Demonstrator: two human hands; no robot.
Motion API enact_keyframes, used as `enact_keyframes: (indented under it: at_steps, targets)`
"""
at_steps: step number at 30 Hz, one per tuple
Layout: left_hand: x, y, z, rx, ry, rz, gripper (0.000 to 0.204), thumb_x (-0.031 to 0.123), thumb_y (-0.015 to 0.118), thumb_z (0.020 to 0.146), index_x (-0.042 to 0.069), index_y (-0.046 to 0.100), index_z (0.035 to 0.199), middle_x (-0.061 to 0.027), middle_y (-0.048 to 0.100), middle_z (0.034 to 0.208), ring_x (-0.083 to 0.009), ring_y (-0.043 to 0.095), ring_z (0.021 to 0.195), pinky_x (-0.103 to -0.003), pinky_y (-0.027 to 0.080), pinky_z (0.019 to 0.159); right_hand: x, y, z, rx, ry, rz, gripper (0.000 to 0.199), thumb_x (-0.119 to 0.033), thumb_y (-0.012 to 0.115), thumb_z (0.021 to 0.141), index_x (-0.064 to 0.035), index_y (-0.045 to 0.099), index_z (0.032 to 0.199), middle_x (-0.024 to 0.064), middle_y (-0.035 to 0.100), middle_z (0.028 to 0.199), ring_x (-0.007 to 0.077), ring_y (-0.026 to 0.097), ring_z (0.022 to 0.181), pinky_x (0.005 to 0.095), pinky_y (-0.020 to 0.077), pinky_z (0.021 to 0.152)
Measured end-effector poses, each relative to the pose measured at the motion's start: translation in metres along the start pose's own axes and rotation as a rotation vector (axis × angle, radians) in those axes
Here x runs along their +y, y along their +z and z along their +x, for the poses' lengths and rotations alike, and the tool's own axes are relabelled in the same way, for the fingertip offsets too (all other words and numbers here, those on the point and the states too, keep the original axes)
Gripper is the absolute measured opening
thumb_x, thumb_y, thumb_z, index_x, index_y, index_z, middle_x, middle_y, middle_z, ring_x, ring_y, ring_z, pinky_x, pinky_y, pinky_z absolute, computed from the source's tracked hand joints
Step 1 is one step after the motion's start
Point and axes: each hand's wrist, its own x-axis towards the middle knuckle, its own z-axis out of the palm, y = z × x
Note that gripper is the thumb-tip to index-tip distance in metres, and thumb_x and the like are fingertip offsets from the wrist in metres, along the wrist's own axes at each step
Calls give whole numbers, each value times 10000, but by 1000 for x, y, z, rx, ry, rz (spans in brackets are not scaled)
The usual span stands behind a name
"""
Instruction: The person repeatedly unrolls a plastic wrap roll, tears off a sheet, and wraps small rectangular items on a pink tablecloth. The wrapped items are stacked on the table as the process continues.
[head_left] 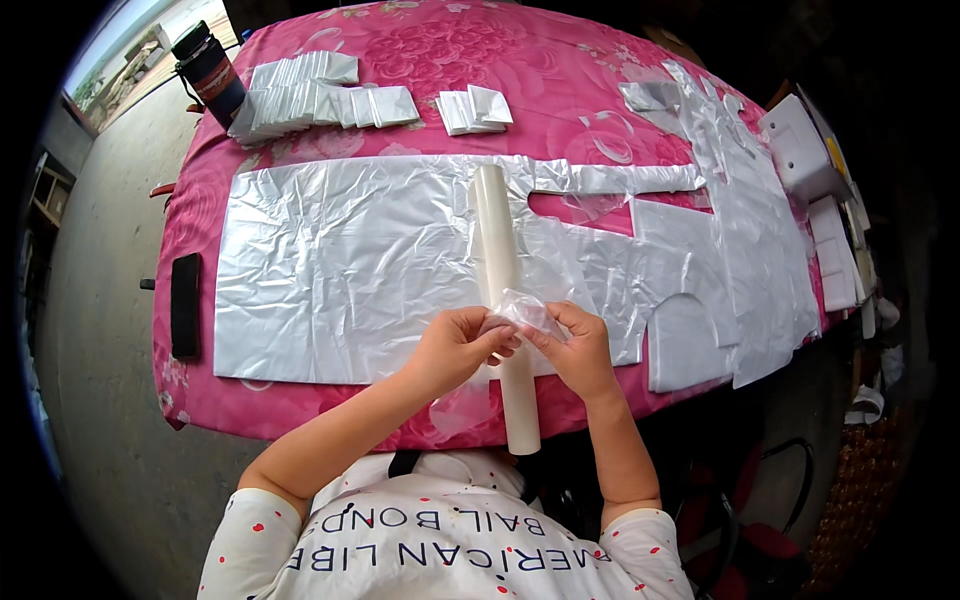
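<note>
My left hand (461, 343) and my right hand (580, 345) meet over a long pale roll (495, 240), both closed on a bunched piece of clear plastic film (530, 313). The fingertips pinch the film from either side. Beneath my hands the roll runs from the middle of the table out past its near edge. It rests across a wide sheet of white plastic (340, 270), which looks like a stack of flat bags with cut-out handles toward the right. Part of the film between my fingers is crumpled, so its shape cannot be made out.
Folded white packets (330, 105) lie in rows at the back left, with a smaller pile (474, 109) beside them. A dark flask (210, 75) stands at the far left corner. A black oblong object (186, 306) lies at the left edge. White boxes (800, 150) stand along the right.
</note>
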Motion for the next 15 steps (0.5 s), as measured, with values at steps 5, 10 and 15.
enact_keyframes:
  at_steps: [5,10,15]
  targets:
    - [0,-29,-5,78,-127,5,204,180,585,883,-7,630,948,-77,656,837,-147,633,761,-275,516,667,31,-54,12,379,126,299,139,-128,663,828,4,619,819,-31,577,745,46,491,665,195,397,612]
    - [1,-71,-16,148,-222,-36,174,153,593,870,-11,627,918,-92,655,834,-154,634,743,-283,516,667,165,-212,-18,1186,254,-11,213,-167,580,880,25,568,972,19,566,843,83,505,746,225,412,669]
    - [13,-143,-61,188,-315,-5,164,111,578,866,-27,609,948,-109,654,857,-150,630,750,-268,507,677,48,-114,-48,794,187,-275,226,-191,584,862,-8,564,993,64,571,930,181,522,820,315,418,736]
